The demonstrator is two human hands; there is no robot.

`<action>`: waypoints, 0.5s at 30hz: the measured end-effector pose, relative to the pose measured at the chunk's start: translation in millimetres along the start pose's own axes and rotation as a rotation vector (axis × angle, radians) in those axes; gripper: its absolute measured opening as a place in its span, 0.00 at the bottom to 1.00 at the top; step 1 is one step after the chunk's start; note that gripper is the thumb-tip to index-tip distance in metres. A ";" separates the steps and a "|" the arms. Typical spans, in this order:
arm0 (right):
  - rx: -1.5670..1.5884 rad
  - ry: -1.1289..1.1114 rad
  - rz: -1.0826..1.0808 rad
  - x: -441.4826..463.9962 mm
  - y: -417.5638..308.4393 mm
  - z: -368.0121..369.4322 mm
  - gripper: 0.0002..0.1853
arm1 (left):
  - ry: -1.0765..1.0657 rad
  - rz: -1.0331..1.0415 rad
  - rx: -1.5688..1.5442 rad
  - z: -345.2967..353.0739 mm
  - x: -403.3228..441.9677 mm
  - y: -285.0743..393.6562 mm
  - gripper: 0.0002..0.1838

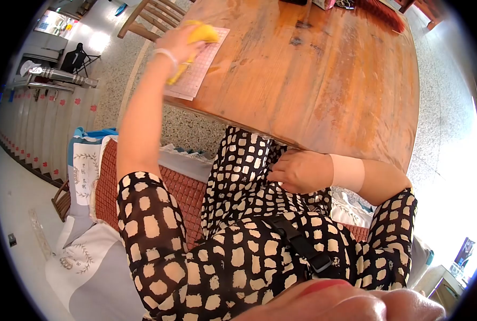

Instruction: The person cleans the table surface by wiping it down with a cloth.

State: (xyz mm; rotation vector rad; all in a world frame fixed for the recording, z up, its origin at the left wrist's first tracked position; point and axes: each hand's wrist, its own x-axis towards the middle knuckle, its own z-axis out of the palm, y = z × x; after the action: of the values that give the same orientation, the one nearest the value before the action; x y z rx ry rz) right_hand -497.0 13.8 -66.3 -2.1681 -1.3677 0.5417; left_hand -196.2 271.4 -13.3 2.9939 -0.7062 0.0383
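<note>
My left hand (178,44) is closed round a yellow cloth (203,33), slightly blurred. Part of the cloth hangs down below the fingers. Under it lies a pale pink sheet with a grid pattern (198,77), along the left edge of the wooden table (303,69). A light bracelet circles that wrist. My right hand (301,171) rests on my lap against the patterned black and cream clothing, just below the table's near edge. Its fingers are loosely bent and hold nothing that I can see. A beige band (347,172) wraps the right wrist.
At the table's far right lies a red-bristled brush (380,15), with small items beside it. A wooden chair (152,18) stands beyond the left corner. I sit on a seat with a brown woven mat (179,192) and grey-white covers (86,174).
</note>
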 end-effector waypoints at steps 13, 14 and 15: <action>0.014 -0.087 0.074 5.0 -3.5 -2.3 0.20 | 0.267 -0.215 -0.230 34.3 12.2 -51.6 0.31; 0.002 -0.094 0.083 6.1 -4.0 -3.2 0.20 | 0.240 -0.259 -0.154 34.9 16.2 -49.9 0.31; -0.013 -0.100 0.091 6.8 -4.4 -4.1 0.20 | 0.214 -0.302 -0.079 31.7 17.4 -43.9 0.31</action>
State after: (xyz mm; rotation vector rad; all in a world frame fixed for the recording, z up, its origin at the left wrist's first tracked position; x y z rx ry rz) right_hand -495.0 20.7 -60.8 -2.2494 -1.3315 0.6863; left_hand -160.7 300.6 -46.7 2.9243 -0.2260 0.3018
